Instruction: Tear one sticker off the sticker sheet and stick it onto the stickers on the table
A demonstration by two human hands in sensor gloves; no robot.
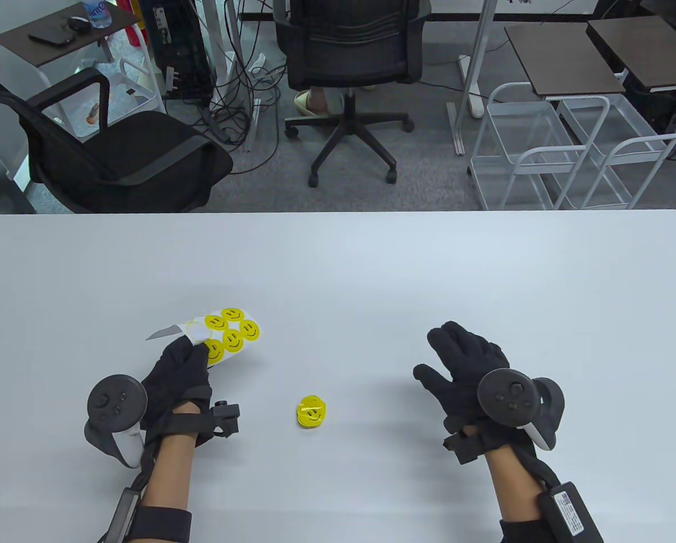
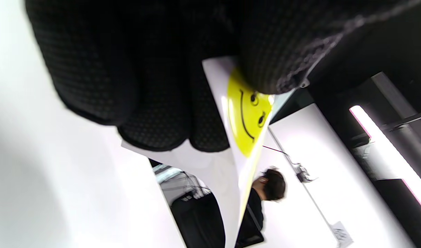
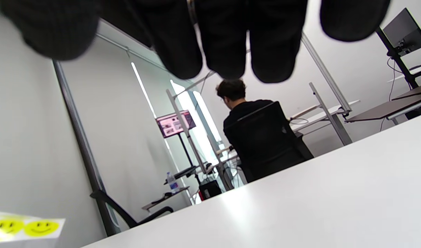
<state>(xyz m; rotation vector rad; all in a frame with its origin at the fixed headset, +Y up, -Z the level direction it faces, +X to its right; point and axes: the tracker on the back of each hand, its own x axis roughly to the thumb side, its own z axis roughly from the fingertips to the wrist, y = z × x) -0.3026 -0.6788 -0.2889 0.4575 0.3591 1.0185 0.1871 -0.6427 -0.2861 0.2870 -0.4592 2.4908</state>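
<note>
On the white worktop (image 1: 371, 271), nearest the bottom edge, a small pile of yellow smiley-face stickers (image 1: 310, 412) lies between the two gloved hands. At about three o'clock from the pile, well apart, the right hand (image 1: 468, 367) hovers with its fingers (image 3: 224, 44) spread wide and holding nothing. At about ten o'clock from the pile, the left hand (image 1: 176, 376) grips a white sticker sheet of round yellow smiley faces (image 1: 222, 335) by its near edge, fingers (image 2: 155, 89) under it, thumb pressed on one face. The sheet's peeled left corner curls upward.
</note>
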